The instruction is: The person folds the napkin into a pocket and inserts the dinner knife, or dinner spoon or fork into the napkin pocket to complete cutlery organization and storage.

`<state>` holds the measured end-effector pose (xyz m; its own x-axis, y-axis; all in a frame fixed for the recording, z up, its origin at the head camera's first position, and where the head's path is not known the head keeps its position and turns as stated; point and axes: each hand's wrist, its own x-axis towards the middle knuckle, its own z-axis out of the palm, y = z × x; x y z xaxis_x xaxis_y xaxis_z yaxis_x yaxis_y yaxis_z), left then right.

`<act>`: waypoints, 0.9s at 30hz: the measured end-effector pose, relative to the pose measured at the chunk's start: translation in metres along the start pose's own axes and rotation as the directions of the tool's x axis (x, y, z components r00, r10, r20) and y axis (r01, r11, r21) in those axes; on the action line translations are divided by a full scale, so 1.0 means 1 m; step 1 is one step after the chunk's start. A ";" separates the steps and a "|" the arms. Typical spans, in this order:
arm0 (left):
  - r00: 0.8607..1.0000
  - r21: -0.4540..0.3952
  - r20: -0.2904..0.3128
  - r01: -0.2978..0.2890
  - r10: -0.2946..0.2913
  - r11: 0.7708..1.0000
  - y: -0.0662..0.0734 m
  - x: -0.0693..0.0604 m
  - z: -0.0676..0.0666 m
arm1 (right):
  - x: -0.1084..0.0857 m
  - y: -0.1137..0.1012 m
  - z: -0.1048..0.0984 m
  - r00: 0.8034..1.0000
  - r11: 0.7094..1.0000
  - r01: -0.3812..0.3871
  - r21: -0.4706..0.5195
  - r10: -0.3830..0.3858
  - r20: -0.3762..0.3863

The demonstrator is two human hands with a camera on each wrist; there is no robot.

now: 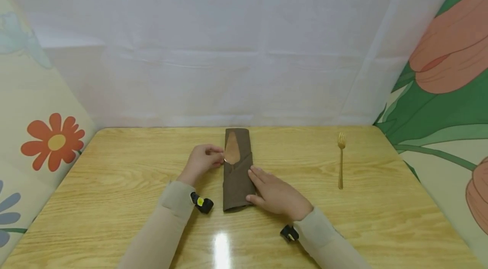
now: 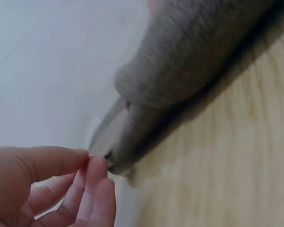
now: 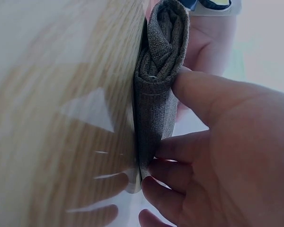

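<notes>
A dark brown folded napkin lies lengthwise on the table, with a diagonal fold across its front. On its upper part rests a copper-toned, leaf-shaped cake server; its lower end goes out of sight under the fold. At the napkin's left side, my left hand pinches the server's edge between thumb and fingertips; the left wrist view shows them meeting there. My right hand rests against the napkin's right edge, fingers extended and thumb lower down. The right wrist view shows the napkin's rolled, layered end.
A gold fork lies on the right of the wooden table, tines away from me. A white cloth hangs behind the table. Flower-printed panels stand at both sides.
</notes>
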<state>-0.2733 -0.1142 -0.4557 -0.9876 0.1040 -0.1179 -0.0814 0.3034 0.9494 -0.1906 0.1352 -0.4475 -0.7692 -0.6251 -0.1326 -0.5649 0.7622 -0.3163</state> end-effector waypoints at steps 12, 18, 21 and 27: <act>0.922 0.538 0.130 -0.374 0.364 0.756 0.036 -0.050 -0.009 | 0.001 0.001 0.002 1.000 1.000 -0.001 -0.004 0.001 -0.012; 0.828 0.720 0.308 -0.525 0.469 0.454 0.028 -0.076 -0.010 | 0.000 -0.001 0.003 1.000 0.999 0.000 -0.032 -0.001 -0.014; 0.785 0.754 0.393 -0.573 0.478 0.322 0.019 -0.084 -0.011 | -0.001 -0.002 0.002 1.000 0.999 -0.002 -0.039 0.001 -0.017; 0.794 0.756 0.491 -0.593 0.358 0.279 0.010 -0.100 -0.007 | -0.001 -0.002 0.000 1.000 0.999 -0.005 -0.034 0.004 -0.027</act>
<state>-0.1760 -0.1280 -0.4321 -0.7474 0.6563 0.1036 0.6644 0.7386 0.1145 -0.1883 0.1347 -0.4471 -0.7791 -0.6174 -0.1085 -0.5710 0.7703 -0.2839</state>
